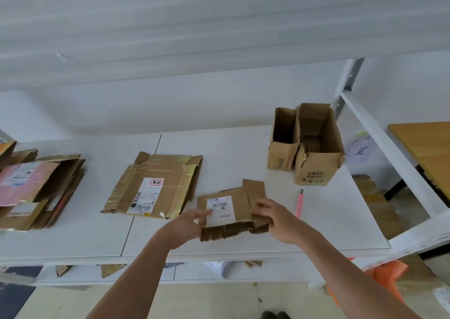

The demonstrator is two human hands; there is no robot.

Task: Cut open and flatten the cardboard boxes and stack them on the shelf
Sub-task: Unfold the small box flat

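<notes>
Head view: left hand [187, 226] and right hand [280, 221] grip opposite ends of a flattened box [229, 211] above the shelf [243, 245]; pink cutter [299, 203] just beside.

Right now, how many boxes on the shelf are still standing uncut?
2. A narrower box stands at the shelf's back right, touching a wider box on its right. Everything else is flattened; more uncut boxes could lie outside the view.
</notes>
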